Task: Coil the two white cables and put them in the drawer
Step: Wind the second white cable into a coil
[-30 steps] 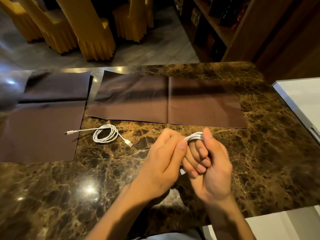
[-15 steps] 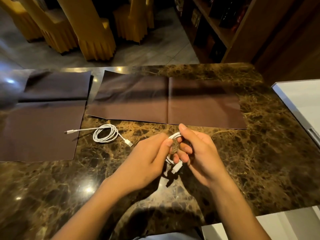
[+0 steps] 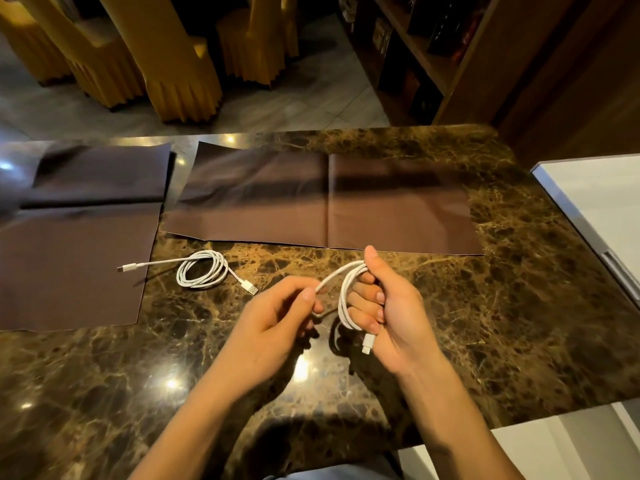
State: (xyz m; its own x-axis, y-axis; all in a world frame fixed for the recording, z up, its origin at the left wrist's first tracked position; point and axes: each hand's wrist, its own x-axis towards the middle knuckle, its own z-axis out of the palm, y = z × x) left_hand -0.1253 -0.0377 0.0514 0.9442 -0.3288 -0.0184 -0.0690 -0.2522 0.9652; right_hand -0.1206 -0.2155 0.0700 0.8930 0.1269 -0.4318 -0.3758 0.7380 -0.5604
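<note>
A white cable [image 3: 344,299] is looped into a small coil above the marble table [image 3: 519,306]. My right hand [image 3: 394,313] grips that coil, thumb on top, with one plug hanging below its palm. My left hand [image 3: 277,320] pinches the cable's free end between thumb and fingers, a short stretch running up to the coil. The second white cable [image 3: 202,274] lies coiled on the table to the left, its two plug ends sticking out to either side. No drawer is recognisable in view.
Two dark brown cloth mats lie on the table: one [image 3: 329,202] behind my hands, another [image 3: 69,258] at the left. A white unit [image 3: 595,202] stands at the right edge. Yellow covered chairs [image 3: 166,64] and a wooden shelf [image 3: 433,46] are beyond the table.
My hands have drawn apart. The coil was bunched inside my right fist; now its loops hang open, and my left hand has pulled the free end out to the left.
</note>
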